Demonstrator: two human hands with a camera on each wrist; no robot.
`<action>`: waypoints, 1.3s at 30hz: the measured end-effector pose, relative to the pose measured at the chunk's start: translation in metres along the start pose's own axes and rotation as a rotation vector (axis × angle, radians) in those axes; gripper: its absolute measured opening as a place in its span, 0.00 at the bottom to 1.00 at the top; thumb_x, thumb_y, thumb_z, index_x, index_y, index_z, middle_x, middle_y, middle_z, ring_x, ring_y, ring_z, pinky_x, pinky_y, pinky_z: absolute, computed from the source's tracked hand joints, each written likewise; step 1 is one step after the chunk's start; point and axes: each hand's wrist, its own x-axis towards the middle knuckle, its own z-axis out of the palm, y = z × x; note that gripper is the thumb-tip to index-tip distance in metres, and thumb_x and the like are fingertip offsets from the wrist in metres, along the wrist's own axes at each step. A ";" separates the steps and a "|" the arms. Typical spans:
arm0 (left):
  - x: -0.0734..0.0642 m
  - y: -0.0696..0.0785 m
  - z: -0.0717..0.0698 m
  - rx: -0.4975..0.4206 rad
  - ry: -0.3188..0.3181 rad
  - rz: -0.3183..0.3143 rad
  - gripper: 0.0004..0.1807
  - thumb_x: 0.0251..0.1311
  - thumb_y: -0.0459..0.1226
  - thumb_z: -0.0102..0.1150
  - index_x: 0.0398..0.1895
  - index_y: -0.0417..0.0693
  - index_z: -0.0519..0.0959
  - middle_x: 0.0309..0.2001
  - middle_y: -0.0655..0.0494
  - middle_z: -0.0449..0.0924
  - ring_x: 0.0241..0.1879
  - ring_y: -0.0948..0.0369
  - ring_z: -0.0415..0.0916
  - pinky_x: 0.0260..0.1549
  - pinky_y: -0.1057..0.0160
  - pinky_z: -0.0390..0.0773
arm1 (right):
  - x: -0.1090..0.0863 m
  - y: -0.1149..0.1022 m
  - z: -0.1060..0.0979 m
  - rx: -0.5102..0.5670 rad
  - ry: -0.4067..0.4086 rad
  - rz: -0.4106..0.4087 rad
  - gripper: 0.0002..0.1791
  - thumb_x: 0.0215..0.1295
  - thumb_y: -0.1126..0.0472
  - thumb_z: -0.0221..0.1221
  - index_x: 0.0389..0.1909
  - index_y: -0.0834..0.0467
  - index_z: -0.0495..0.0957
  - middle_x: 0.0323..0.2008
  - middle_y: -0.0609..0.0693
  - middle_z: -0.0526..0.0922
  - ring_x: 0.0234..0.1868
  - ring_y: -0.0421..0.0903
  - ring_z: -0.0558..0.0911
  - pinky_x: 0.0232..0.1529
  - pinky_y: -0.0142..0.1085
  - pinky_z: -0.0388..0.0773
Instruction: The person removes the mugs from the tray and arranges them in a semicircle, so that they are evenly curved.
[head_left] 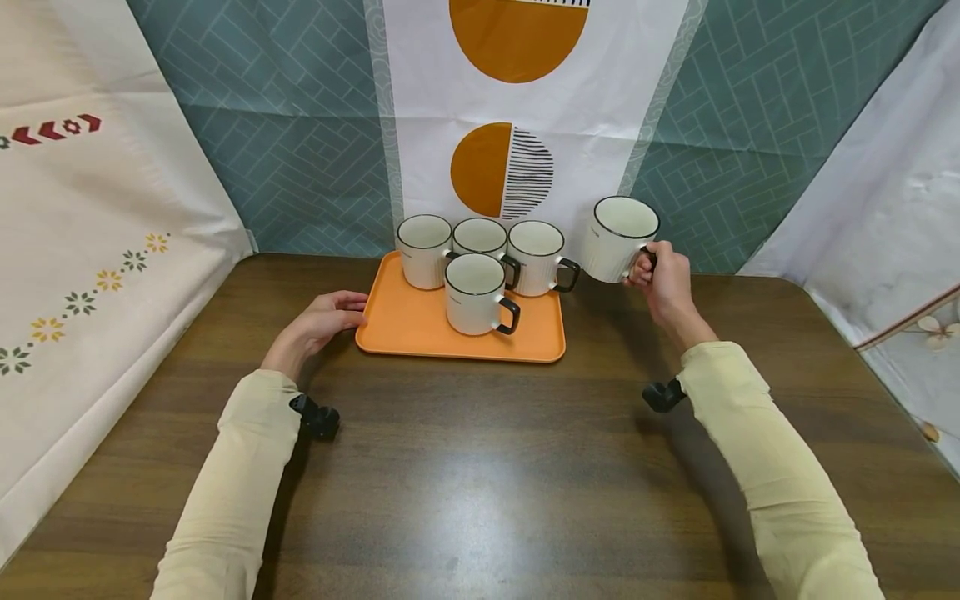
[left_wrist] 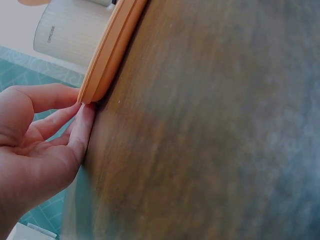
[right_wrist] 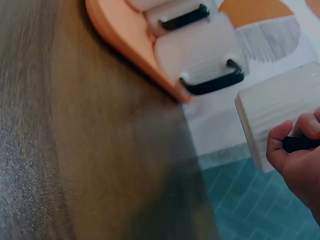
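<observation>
My right hand [head_left: 667, 283] grips the black handle of a white ribbed mug [head_left: 619, 242] with a dark rim. That mug is held up in the air to the right of an orange tray [head_left: 397, 329]. In the right wrist view, fingers curl round the handle beside the mug's wall [right_wrist: 270, 107]. At the tray's left edge, my left hand [head_left: 324, 321] pinches the rim, as the left wrist view shows, with fingertips on both sides of it. Three matching mugs stand along the tray's back, among them the left one [head_left: 424, 254], and another mug [head_left: 474, 296] stands before them.
The tray lies on a brown wooden table [head_left: 465, 467] close to its back edge. Behind hangs a green and white patterned cloth [head_left: 300, 150]. White cloths [head_left: 97, 250] border both sides. A black wrist camera [head_left: 318, 418] is strapped over each pale yellow sleeve.
</observation>
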 end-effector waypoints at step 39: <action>-0.003 0.000 0.001 -0.012 0.009 0.003 0.30 0.66 0.25 0.49 0.69 0.28 0.54 0.66 0.33 0.58 0.62 0.44 0.61 0.64 0.52 0.60 | 0.020 0.041 -0.035 -0.159 -0.020 0.166 0.27 0.72 0.62 0.38 0.13 0.59 0.75 0.14 0.46 0.77 0.18 0.39 0.76 0.26 0.30 0.79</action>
